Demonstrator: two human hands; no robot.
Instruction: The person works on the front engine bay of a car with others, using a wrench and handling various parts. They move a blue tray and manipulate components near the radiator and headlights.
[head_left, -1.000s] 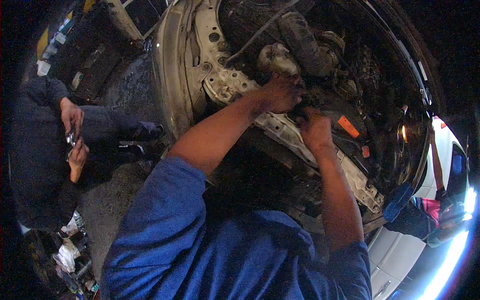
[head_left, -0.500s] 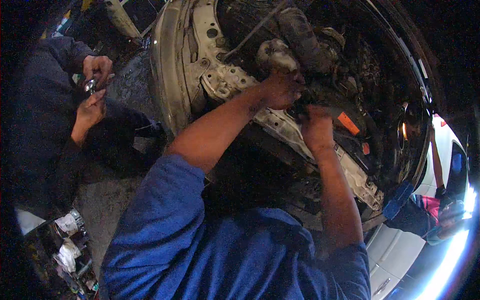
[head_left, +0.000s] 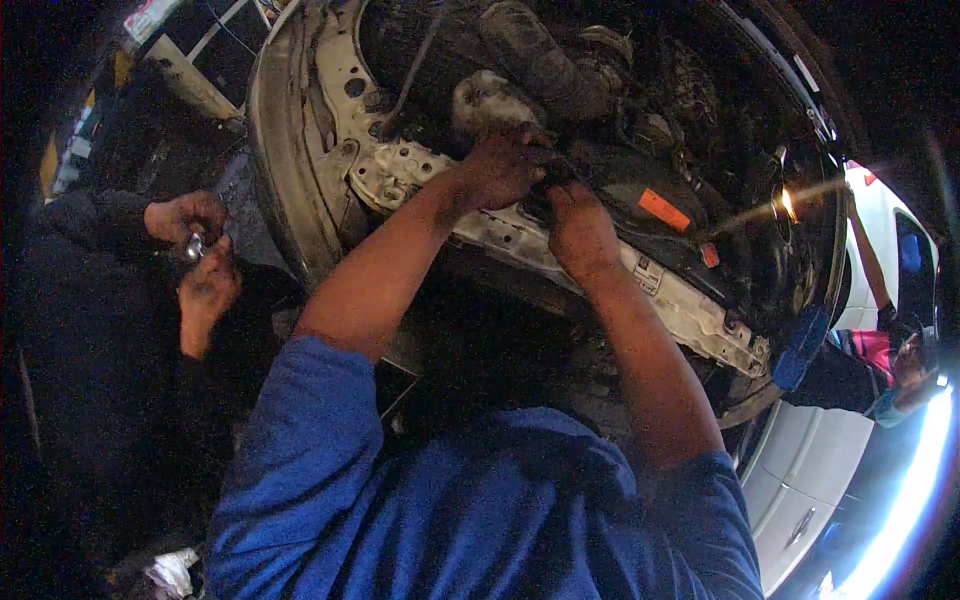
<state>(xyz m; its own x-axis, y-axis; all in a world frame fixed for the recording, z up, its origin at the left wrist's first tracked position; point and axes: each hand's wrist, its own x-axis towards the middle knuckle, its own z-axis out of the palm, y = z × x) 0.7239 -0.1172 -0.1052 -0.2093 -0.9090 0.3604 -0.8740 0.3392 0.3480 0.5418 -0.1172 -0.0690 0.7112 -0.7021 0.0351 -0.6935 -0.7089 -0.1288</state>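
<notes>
My left hand (head_left: pixel 497 172) is closed, fingers curled at dark parts just below a grimy white plastic component (head_left: pixel 485 100) in a car's engine bay; what it grips is hidden. My right hand (head_left: pixel 580 232) is closed a little lower and to the right, fingertips down among dark parts by the pale metal crossbar (head_left: pixel 700 325); what they hold cannot be made out. A thick dark hose (head_left: pixel 545 60) runs above the plastic component. An orange label (head_left: pixel 662 208) lies on the dark part right of my right hand.
A co-worker (head_left: pixel 100 330) in dark clothing at left holds a shiny metal tool (head_left: pixel 196 248). A second person (head_left: pixel 875 360) is at right beside a white vehicle (head_left: pixel 800 460). A blue object (head_left: pixel 800 350) is at the bay's right corner. Crumpled white material (head_left: pixel 172 575) lies at lower left.
The view has shifted, so the engine bay sits further left and higher. My hands stay among the same parts. The co-worker's hands and metal tool rose, then dropped lower.
</notes>
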